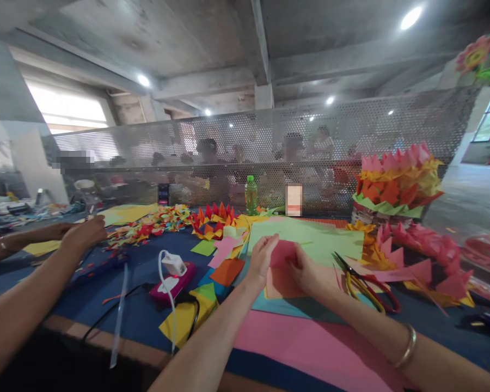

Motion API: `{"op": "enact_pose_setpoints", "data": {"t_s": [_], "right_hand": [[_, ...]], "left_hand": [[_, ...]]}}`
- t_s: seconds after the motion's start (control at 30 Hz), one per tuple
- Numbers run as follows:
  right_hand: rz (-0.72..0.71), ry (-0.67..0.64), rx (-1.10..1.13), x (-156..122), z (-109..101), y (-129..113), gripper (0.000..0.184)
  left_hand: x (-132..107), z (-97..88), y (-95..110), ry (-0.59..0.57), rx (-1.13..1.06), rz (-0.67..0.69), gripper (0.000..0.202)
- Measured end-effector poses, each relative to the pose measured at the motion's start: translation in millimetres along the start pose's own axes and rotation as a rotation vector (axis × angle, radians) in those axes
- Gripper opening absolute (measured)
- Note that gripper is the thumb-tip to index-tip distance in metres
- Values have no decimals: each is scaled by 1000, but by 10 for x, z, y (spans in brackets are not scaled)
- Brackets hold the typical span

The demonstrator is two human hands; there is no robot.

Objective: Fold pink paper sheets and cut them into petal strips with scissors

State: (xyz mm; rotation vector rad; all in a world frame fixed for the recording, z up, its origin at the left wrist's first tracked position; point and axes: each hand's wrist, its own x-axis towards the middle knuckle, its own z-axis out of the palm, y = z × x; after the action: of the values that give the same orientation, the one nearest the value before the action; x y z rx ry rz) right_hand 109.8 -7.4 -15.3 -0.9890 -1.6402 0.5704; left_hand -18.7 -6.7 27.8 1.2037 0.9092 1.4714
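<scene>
Between my two hands is a small pink sheet of paper [283, 251], raised a little above the table. My left hand [262, 260] grips its left edge, fingers pressed together. At the paper's right edge, my right hand [306, 268] pinches it between thumb and fingers. Beneath lie a peach sheet [283, 284], a large light green sheet [335, 238] and a big pink sheet [294, 337]. Scissors [361, 283] with yellow and red handles lie just right of my right hand.
Left of me, a co-worker's hands [84, 234] work near scattered paper scraps [155, 220]. A magenta power strip [173, 283] with a white charger sits at centre left. A green bottle [251, 196] stands by the perforated screen [228, 147]. Folded-paper rings [400, 185] are stacked at right.
</scene>
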Motion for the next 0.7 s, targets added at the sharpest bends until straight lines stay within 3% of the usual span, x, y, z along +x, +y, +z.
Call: {"op": "enact_pose_setpoints", "data": {"t_s": [0.13, 0.27, 0.47, 0.7], "right_hand": [[-12, -46, 2, 8, -33, -147, 16], [-23, -75, -23, -9, -72, -103, 29], [6, -71, -61, 10, -97, 25, 20], [25, 1, -120, 25, -86, -114, 7]], "left_hand": [[11, 4, -15, 26, 40, 35, 14], [36, -11, -26, 52, 26, -62, 13], [57, -12, -50, 47, 117, 30, 21], [39, 12, -40, 27, 145, 130, 22]]}}
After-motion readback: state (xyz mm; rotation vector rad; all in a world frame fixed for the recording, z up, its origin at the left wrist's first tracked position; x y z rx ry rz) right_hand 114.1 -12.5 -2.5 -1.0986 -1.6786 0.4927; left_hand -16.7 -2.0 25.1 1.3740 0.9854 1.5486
